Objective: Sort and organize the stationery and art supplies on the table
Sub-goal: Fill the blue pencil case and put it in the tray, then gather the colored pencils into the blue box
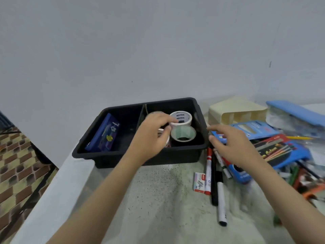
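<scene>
Pinching one of at least three tape rolls point(182, 118), left hand point(151, 136); right hand point(233, 145) spread loose.

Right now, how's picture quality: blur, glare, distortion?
Head view: soft, even light, no glare; the right hand and the supply pile at right are motion-smeared; the Ninso tape roll in the black tray reads sharp; wide-angle stretch shows toward the borders.

One black tray point(175, 157) standing, at least three tape rolls point(183, 135) showing inside, one blue box point(103, 136) leaning there, four markers point(221, 194) lying alongside, one staple box point(199, 182) lying nearby.
</scene>
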Motion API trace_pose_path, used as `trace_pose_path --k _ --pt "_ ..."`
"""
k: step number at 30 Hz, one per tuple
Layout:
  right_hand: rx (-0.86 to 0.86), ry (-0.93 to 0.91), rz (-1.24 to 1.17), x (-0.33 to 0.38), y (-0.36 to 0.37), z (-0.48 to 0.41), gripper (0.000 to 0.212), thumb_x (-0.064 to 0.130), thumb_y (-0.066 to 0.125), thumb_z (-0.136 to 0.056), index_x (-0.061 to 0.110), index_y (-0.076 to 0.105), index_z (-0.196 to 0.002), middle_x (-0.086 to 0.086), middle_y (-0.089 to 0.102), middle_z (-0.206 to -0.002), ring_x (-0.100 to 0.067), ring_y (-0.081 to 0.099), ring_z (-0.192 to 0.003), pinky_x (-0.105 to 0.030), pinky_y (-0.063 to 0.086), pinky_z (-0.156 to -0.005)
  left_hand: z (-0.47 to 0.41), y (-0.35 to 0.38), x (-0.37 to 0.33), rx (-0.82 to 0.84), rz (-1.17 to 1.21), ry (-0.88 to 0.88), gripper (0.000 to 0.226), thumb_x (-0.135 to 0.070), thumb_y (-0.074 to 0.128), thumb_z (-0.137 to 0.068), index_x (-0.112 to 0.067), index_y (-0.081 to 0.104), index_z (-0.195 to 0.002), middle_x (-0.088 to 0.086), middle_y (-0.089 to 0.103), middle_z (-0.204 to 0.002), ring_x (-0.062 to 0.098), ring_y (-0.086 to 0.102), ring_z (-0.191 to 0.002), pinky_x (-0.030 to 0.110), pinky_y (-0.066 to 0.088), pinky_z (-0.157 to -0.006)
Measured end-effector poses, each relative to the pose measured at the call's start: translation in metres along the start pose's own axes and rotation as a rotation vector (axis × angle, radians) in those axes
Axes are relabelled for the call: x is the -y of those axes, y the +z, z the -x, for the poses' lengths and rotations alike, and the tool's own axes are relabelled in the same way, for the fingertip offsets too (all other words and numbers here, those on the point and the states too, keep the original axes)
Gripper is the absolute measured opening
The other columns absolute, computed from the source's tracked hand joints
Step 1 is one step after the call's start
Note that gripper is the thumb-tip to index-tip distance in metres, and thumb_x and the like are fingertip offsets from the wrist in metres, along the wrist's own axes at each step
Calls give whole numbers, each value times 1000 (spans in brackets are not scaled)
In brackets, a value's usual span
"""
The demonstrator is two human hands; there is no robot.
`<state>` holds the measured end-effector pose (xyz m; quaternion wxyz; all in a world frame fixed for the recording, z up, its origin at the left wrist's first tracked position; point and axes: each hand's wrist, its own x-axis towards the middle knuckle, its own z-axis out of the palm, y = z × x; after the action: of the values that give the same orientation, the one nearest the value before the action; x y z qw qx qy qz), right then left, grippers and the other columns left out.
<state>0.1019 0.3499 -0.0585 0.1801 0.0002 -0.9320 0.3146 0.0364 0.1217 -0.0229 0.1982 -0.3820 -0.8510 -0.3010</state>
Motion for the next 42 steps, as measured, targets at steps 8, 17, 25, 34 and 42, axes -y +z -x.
trace_pose_path --k 8,17,25,34,42 --pt "-47 -34 52 -70 -66 61 35 33 50 -84 19 66 -112 16 61 -101 -10 58 -100 -26 41 -85 35 107 -77 167 168 -13 26 -15 55 -88 -18 66 -111 -6 64 -112 6 50 -107 10 33 -92" --pt "136 19 185 -131 -109 87 30 27 55 -91 25 63 -120 10 67 -112 -13 62 -98 -25 43 -76 -41 167 -94 353 5 -164 47 -30 52 -92 -31 42 -139 -2 47 -138 17 39 -127 34 36 -103" --pt "-102 41 27 -173 -143 78 25 23 56 -92 23 65 -115 8 66 -107 -7 56 -94 -22 38 -77 -54 191 -103 441 -120 -269 54 -46 47 -93 -27 40 -142 2 43 -140 19 37 -130 32 31 -101" --pt "46 160 570 -243 -170 10 54 32 53 -93 27 36 -144 -14 65 -113 -33 57 -106 -40 34 -95 -45 200 -109 342 -214 -330 48 -37 50 -95 -32 40 -142 8 37 -146 25 31 -135 41 25 -111" --pt "-401 -110 236 -249 -195 10 46 8 45 -98 12 38 -143 -21 56 -61 -28 44 -46 -32 32 -46 -31 183 -143 140 -65 -334 45 -19 55 -94 -31 46 -136 4 45 -141 21 35 -131 35 28 -105"
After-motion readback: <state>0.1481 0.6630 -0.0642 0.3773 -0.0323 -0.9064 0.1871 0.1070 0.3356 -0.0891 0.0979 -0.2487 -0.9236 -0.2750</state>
